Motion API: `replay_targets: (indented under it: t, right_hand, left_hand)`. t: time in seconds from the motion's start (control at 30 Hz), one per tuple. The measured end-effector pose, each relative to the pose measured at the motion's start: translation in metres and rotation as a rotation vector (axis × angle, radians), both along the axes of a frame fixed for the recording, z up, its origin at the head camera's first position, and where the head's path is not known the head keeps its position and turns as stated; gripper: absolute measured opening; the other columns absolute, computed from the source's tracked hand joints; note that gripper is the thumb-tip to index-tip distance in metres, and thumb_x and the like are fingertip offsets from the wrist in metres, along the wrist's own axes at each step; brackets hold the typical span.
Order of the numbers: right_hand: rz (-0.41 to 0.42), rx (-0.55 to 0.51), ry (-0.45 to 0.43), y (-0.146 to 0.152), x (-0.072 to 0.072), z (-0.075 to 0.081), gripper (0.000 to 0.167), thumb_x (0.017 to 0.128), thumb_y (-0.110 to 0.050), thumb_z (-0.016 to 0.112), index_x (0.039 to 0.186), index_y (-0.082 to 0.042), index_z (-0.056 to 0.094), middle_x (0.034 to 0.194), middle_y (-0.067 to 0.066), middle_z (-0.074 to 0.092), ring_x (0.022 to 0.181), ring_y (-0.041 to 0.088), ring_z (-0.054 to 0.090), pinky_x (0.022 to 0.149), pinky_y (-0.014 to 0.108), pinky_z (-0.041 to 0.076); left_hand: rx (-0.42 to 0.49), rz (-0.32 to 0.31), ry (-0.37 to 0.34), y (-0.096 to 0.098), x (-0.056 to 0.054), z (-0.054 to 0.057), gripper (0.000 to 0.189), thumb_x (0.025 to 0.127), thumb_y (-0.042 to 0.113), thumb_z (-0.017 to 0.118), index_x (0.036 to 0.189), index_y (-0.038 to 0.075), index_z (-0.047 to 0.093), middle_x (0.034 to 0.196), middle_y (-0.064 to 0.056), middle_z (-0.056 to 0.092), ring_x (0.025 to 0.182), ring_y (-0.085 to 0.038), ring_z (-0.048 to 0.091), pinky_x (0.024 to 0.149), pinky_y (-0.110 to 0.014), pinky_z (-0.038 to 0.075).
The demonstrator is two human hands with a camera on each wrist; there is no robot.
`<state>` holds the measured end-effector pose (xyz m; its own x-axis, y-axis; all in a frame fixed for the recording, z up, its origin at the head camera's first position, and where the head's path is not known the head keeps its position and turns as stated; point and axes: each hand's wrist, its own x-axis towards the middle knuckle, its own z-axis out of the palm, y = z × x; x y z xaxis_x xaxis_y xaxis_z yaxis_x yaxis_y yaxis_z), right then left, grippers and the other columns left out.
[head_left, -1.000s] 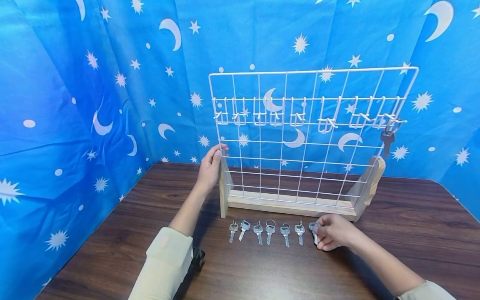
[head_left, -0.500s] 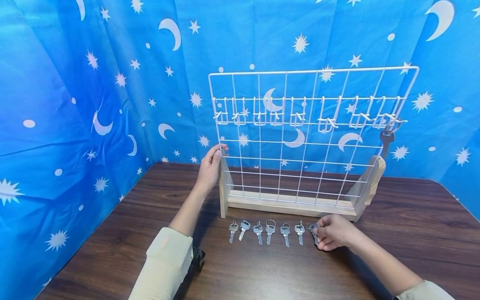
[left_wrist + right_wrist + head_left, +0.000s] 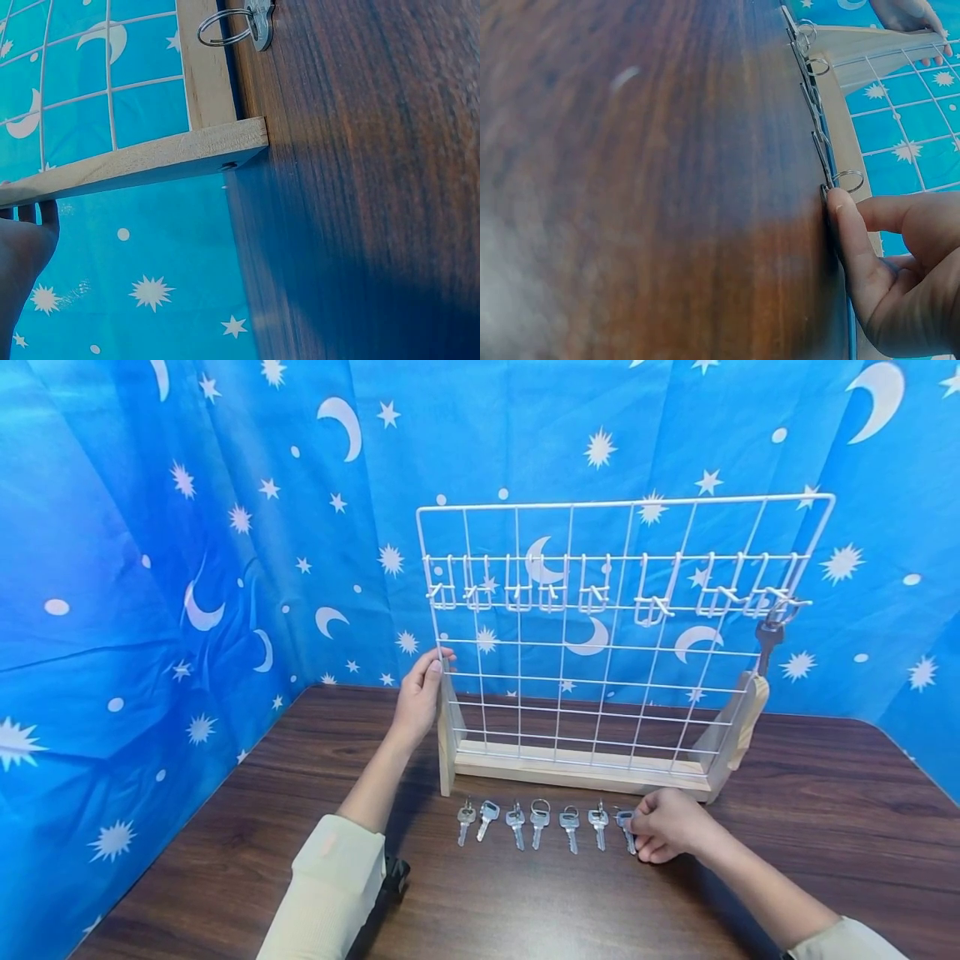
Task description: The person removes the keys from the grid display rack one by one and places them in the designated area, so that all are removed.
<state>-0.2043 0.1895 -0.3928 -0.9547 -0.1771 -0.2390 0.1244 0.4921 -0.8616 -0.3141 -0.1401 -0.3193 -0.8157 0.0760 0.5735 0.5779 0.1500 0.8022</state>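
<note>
A white wire grid rack [image 3: 555, 676] on a wooden stand [image 3: 585, 769] stands upright, with a row of white hooks [image 3: 592, 597] across it. My left hand [image 3: 420, 697] grips the stand's left side post, its fingertips behind the wood; the left wrist view shows this hand [image 3: 28, 240] at the edge. In front of the stand lies a row of silver keys [image 3: 540, 822] with rings. At the row's right end my right hand [image 3: 670, 827] pinches the edge of the rightmost key [image 3: 625, 829], low at the table; the right wrist view shows the thumb on it.
One key [image 3: 769, 639] hangs by its ring from the rightmost hook. The brown wood-grain table [image 3: 525, 902] ends at a blue curtain [image 3: 480, 443] with moons and stars. A small black object [image 3: 397, 874] shows beside the left sleeve.
My right hand has shifted very slightly, and more of the rightmost key's face shows beside the fingers. The hanging key has swung a little left. My left hand has stayed put.
</note>
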Motion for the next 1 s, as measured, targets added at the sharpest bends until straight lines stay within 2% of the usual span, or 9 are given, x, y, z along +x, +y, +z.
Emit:
replay_targets:
  t: [0.1, 0.37, 0.8, 1.0]
  right_hand:
    - [-0.021, 0.018, 0.004, -0.001, 0.000, -0.001, 0.009, 0.084, 0.002, 0.056, 0.077, 0.003, 0.050, 0.057, 0.008, 0.057, 0.048, 0.014, 0.059, 0.047, 0.029, 0.052]
    - [-0.036, 0.008, 0.013, -0.003, 0.001, -0.001, 0.011, 0.082, 0.003, 0.056, 0.078, 0.003, 0.046, 0.056, 0.009, 0.057, 0.046, 0.013, 0.058, 0.046, 0.029, 0.051]
    - [-0.045, -0.012, -0.003, -0.002, -0.001, -0.003, 0.015, 0.081, 0.004, 0.058, 0.083, 0.005, 0.043, 0.055, 0.009, 0.057, 0.045, 0.013, 0.058, 0.046, 0.030, 0.052]
    - [-0.044, -0.033, -0.001, -0.001, 0.001, 0.000, 0.027, 0.083, 0.002, 0.058, 0.099, 0.011, 0.039, 0.058, 0.011, 0.058, 0.047, 0.015, 0.059, 0.046, 0.030, 0.052]
  left_hand:
    - [0.009, -0.013, -0.017, 0.000, 0.002, 0.003, 0.033, 0.101, 0.013, 0.035, 0.124, -0.006, 0.050, 0.122, -0.025, 0.052, 0.114, -0.034, 0.049, 0.099, -0.043, 0.035]
    - [-0.015, 0.006, -0.018, 0.006, 0.025, 0.020, 0.031, 0.101, 0.008, 0.033, 0.122, -0.010, 0.048, 0.121, -0.028, 0.051, 0.112, -0.036, 0.050, 0.098, -0.042, 0.037]
    - [-0.018, 0.006, -0.009, 0.006, 0.024, 0.019, 0.032, 0.101, 0.008, 0.034, 0.122, -0.011, 0.048, 0.120, -0.026, 0.053, 0.115, -0.035, 0.048, 0.100, -0.042, 0.035]
    - [-0.014, 0.001, -0.005, 0.006, 0.025, 0.020, 0.031, 0.101, 0.008, 0.034, 0.122, -0.010, 0.048, 0.121, -0.027, 0.052, 0.115, -0.038, 0.047, 0.100, -0.042, 0.035]
